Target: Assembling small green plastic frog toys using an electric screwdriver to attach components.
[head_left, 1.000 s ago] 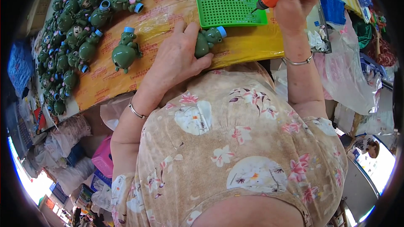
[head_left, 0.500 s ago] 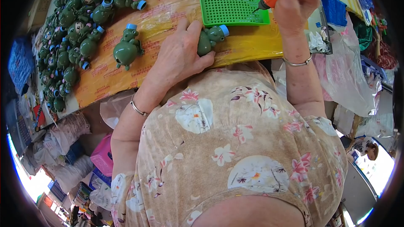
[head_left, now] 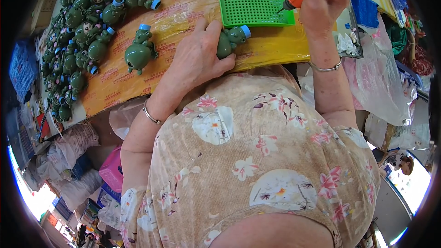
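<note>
My left hand [head_left: 196, 55] is closed around a dark green toy figure [head_left: 225, 45] with a light blue cap, lying on its side on the taped work surface. Much of the figure is hidden under my fingers. In my raised right hand [head_left: 319, 11] is an orange and black power screwdriver [head_left: 294, 1]. Its thin bit points down-left over the near right corner of a bright green tray [head_left: 290, 0]. Rows of small dots or holes cover the tray's floor, many of them dark; what they hold is too small to tell. Another green figure [head_left: 139, 54] with a blue cap lies left of my left hand.
A large heap of similar green figures [head_left: 76, 41] fills the left of the table. Brown and yellow tape covers the tabletop [head_left: 183, 1]. On the right are small white pieces [head_left: 347, 43] in a dark-edged container and a hanging clear plastic bag [head_left: 376, 78].
</note>
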Demonstrator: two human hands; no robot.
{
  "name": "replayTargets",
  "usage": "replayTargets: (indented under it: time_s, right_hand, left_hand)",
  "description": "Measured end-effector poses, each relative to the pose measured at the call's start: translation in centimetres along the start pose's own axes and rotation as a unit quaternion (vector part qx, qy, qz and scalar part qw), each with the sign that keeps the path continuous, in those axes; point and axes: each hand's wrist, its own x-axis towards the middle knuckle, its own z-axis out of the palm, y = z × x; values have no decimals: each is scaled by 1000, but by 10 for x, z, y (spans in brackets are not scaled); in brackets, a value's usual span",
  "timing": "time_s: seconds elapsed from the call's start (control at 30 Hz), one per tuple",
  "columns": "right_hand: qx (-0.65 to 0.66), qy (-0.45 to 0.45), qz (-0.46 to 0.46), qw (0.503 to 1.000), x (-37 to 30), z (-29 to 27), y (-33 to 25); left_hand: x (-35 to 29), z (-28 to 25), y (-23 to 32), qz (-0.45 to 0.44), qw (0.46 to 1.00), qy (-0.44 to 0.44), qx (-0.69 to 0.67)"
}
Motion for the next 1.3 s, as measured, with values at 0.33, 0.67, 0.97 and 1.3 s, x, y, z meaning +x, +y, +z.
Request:
replayTargets:
  time_s: [0.33,0.67,0.97,1.3]
  right_hand:
    - [485,-74,-26,871,9,4,35]
    - [174,-72,97,977,-25,38,-67]
    - [464,-247,-210,824,-15,67,9]
    - [274,-205,-192,920,-36,41,5]
  left_hand:
    - [1,-1,0,5,1000,7,-3]
    - [3,0,2,-37,999,-22,10]
    - [5,5,-4,18,1000,10,14]
    - [5,5,-3,19,1000,7,14]
